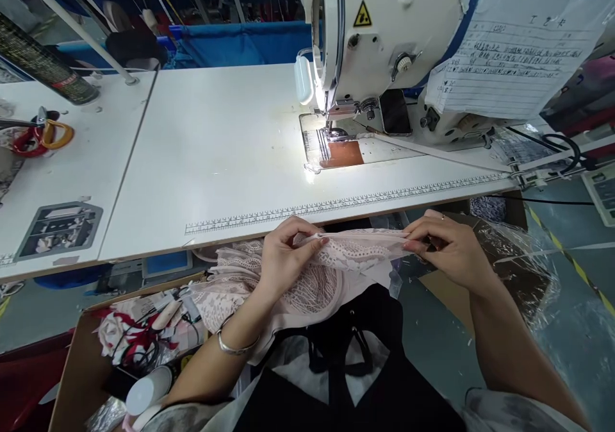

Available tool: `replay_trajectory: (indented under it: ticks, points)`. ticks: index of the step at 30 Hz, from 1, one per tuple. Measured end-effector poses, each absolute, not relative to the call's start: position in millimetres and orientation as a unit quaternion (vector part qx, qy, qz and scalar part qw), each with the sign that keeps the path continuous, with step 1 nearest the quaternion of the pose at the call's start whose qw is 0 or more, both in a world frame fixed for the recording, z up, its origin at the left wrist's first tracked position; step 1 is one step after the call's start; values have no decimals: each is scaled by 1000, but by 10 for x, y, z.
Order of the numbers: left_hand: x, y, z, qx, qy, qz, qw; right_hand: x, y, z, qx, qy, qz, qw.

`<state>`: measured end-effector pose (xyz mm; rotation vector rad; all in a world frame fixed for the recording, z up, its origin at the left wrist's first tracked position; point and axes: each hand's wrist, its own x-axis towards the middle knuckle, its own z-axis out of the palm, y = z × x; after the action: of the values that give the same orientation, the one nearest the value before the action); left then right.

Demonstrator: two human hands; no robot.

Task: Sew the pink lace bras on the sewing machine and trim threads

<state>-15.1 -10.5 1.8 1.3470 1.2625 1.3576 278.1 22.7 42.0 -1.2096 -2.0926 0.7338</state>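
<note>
A pale pink lace bra (314, 291) lies over my lap, in front of the table edge. My left hand (291, 252) pinches its upper edge between thumb and fingers. At the other end of that edge, my right hand (444, 243) is closed on the fabric, and the stretch between the hands is drawn nearly straight. The lace cup and folded layers hang below and to the left of my left hand. Beyond the table edge stands a white sewing machine (384, 41), its lamp lit over the needle area, apart from both hands.
A printed ruler (346, 202) runs along the front of the white table (216, 143). Scissors (55, 134) and a thread cone (52, 66) are at the left. A phone (394, 113) lies under the machine arm. Below left is a cardboard box (79, 361) of oddments.
</note>
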Motion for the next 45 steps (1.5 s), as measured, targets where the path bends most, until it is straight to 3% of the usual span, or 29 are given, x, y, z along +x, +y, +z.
replay_trajectory:
  ticks: [5,14,21,25,28,32,45]
  points:
    - [-117,-112,-10,530,490,562,404,2680,156,383,-507,-752,242,344]
    - [-82,-77,-14,502,484,581,420,2679,235,388,-524,-765,203,314]
    - [-82,-74,-46,483,426,594,482,2831,306,652,-451,-744,371,324]
    - [-141,7,119,577,376,484,539,2838,326,843,-395,-749,441,298]
    - [-36,66,301,702,319,386,507,2646,300,937,-376,-788,408,266]
    - [273,72,400,729,297,420,452,2392,245,926,-371,-835,332,234]
    - [375,170,372,674,276,441,524,2759,352,670,-340,-837,325,280]
